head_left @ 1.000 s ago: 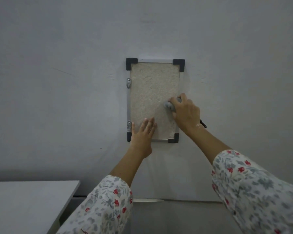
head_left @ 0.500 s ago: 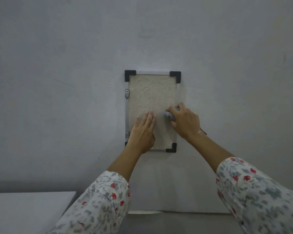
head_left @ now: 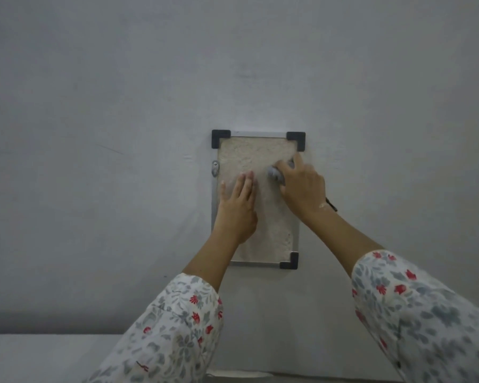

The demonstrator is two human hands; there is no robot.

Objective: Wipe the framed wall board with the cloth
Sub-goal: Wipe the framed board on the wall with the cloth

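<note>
The framed wall board (head_left: 249, 153) hangs on the wall, a beige rough panel in a silver frame with black corner caps. My right hand (head_left: 302, 186) presses a small grey cloth (head_left: 275, 174) against the panel's upper right part; only a bit of cloth shows past the fingers. My left hand (head_left: 238, 208) lies flat on the panel's left half, fingers together and pointing up, holding nothing. The lower left corner of the frame is hidden behind my left wrist.
The plain grey wall (head_left: 122, 106) surrounds the board. A pale table top (head_left: 39, 355) fills the lower left corner below my left sleeve. Two small metal brackets sit on the frame's left edge, the upper one (head_left: 215, 167) visible.
Both hands have moved up the board: the right hand with the cloth from the middle right to the upper right, the left hand from the bottom edge to the middle. The view tilted up.
</note>
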